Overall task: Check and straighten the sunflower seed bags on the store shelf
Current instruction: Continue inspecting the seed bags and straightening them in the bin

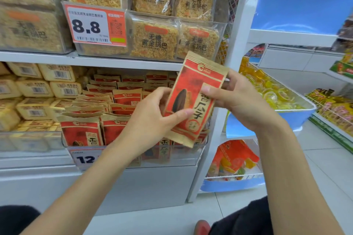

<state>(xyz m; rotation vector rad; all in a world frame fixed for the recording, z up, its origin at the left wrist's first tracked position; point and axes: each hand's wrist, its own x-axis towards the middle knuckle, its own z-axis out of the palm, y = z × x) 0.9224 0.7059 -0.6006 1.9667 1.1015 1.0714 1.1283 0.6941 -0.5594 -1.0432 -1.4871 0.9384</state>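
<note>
— Two hands on one bag, seen from the head camera?
— Yes. The sunflower seed bag (188, 82) is off the shelf and held between them, its top leaning right.
— How does the left hand (150, 120) hold it?
— Fingers curled behind the left edge, thumb pressed on the lower front.
— And the right hand (242, 101)?
— It pinches the right edge, thumb on the front label, fingers behind.
— Where is the other stock?
— The shelved seed bags (114, 105) stand in rows behind and below the left hand, in a clear tray (181, 155); some back ones lean unevenly. A price tag (86, 158) beside the left forearm is partly covered by it.
— Anything else close?
— Rice-crust packs (152, 42) above both hands, pale yellow packs (34, 89) left of the left hand, and a blue bin (295, 118) of yellow jellies just right of the right hand.
</note>
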